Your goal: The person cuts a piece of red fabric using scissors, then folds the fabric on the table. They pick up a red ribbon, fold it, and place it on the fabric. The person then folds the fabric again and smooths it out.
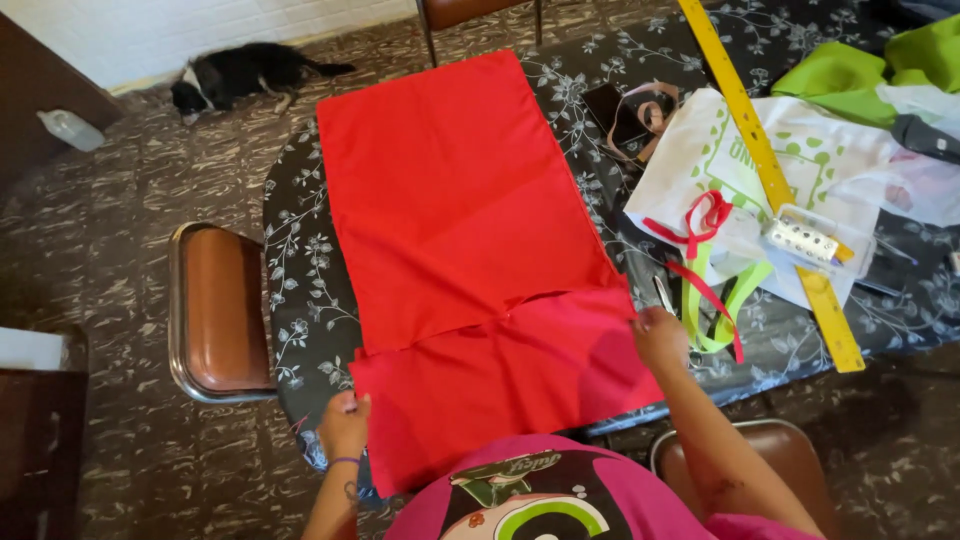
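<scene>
Fabric is lying flat across the black floral-patterned tablecloth (300, 300): a large rectangular red cloth panel (450, 190) is stretching its long axis from the near edge of the table toward the far side, and a second, smaller red cloth piece (500, 385) is sitting crosswise at the near end, its long axis running left to right and its far edge overlapping the big panel's near edge. The left hand (343, 425) is pinching the near-left corner of the smaller piece, fingers closed on the cloth, while the right hand (660, 335) is gripping its far-right corner, where the two reds are meeting. Both hands are thus holding opposite ends of the crosswise piece, with the big panel lying beyond the fingers, away from the person. To the right, a long yellow ruler (770, 180) is resting diagonally over white printed fabric (700, 160), near red and green ribbons (710, 270). On the far left, a black-and-white dog (235, 72) is lying on the floor, and a brown metal-framed chair (215, 310) is standing beside the table.
</scene>
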